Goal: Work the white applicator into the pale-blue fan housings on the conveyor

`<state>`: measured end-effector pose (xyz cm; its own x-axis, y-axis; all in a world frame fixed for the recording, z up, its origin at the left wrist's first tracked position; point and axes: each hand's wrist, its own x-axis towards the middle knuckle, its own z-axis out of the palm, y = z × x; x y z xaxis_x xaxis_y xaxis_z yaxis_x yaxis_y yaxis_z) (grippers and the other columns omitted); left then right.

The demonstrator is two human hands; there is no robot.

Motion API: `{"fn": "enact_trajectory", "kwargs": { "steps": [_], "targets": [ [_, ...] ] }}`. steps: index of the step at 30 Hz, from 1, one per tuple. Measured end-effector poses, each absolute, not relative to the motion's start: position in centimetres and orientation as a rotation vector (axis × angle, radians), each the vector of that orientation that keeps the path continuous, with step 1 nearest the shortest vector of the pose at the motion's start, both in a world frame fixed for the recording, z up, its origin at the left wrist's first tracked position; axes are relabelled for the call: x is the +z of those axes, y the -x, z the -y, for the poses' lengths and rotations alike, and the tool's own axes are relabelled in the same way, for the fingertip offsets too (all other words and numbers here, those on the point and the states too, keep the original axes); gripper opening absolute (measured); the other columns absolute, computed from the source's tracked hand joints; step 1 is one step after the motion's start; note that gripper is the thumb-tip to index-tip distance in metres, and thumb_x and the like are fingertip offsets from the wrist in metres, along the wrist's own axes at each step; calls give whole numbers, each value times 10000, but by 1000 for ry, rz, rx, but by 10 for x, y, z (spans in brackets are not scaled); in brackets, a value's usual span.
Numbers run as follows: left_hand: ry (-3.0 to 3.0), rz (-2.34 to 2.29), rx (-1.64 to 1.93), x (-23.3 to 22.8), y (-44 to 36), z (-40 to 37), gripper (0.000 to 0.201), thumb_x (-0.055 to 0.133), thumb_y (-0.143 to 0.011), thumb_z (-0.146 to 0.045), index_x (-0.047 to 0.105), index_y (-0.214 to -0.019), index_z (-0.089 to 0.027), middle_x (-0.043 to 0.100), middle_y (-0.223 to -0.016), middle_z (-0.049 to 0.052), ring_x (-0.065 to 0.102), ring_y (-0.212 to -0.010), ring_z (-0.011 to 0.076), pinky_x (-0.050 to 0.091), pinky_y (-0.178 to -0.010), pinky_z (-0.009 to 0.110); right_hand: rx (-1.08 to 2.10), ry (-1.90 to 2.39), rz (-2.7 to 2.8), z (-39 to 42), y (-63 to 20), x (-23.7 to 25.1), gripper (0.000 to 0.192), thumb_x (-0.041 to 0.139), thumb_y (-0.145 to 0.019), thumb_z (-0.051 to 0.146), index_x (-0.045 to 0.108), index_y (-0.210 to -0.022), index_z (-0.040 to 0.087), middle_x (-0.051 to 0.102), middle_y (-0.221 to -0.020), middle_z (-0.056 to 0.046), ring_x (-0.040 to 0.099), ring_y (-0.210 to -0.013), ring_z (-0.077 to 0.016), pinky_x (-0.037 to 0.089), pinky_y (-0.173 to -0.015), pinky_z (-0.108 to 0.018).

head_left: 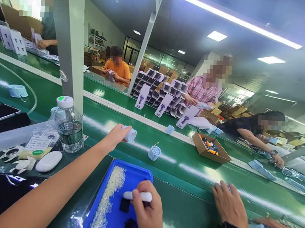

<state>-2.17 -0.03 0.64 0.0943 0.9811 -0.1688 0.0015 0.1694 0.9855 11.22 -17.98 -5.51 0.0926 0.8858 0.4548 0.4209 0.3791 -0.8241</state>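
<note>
My left hand (118, 136) is stretched out over the green belt, its fingers closed around a light-blue plastic cylinder (131, 135). Below and to the right, a similar light-blue round part (154, 153) with a spoked face stands on the belt. My right hand (148, 210) grips a white rod-shaped tool (138, 196) with a rounded end; its exact kind cannot be made out. Under that hand lies a blue tray (132, 166). Many small clear ring-like pieces (109, 190) line its left side, and black pieces (124, 205) lie near the tool.
A water bottle (69, 129) and a white mouse-shaped object (48, 161) are at the left. Another person's hand (231, 204) with a watch rests at the right. Across the belt stand a cardboard box (209, 148), printed white boxes (142, 97) and a post (71, 50); several people work there.
</note>
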Motion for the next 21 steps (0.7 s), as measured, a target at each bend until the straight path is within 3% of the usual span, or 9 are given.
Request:
{"fn": "enact_trajectory", "kwargs": {
  "steps": [3,6,9,14,21],
  "targets": [
    [-1013,-1018,981,6,10,12,340,674,-613,-424,485,-743,-172,552,-686,-14,531,-631,118,455,-624,289,535,1175,1273,178,-114,-57,116,498,-866,277,542,-782,209,555,-771,-17,559,-645,-143,462,-598,-263],
    [-1008,-956,878,8,0,25,314,674,-625,-403,520,-743,-157,546,-665,-14,504,-598,101,444,-602,272,466,1199,1131,181,-133,-56,145,500,-858,343,571,-907,227,607,-903,-55,617,-735,-189,494,-635,-316],
    [-1050,-922,829,11,-8,36,300,658,-646,-403,537,-762,-154,563,-690,-8,514,-612,104,443,-604,265,358,1243,1111,195,-182,-42,219,544,-788,461,603,-853,260,646,-820,-49,623,-782,-247,484,-577,-344],
    [-1145,-873,796,14,-13,47,315,655,-643,-436,517,-726,-165,563,-672,-6,528,-596,122,452,-602,286,248,1253,1050,231,-298,-16,310,444,-794,551,615,-790,292,644,-709,-25,632,-819,-296,438,-492,-354],
    [-1209,-881,807,17,-15,52,324,637,-659,-461,485,-711,-179,540,-688,-13,519,-623,125,433,-590,266,122,1322,1131,261,-378,-9,207,524,-771,468,651,-862,333,683,-806,-7,626,-839,-259,445,-495,-328]
  ]
}}
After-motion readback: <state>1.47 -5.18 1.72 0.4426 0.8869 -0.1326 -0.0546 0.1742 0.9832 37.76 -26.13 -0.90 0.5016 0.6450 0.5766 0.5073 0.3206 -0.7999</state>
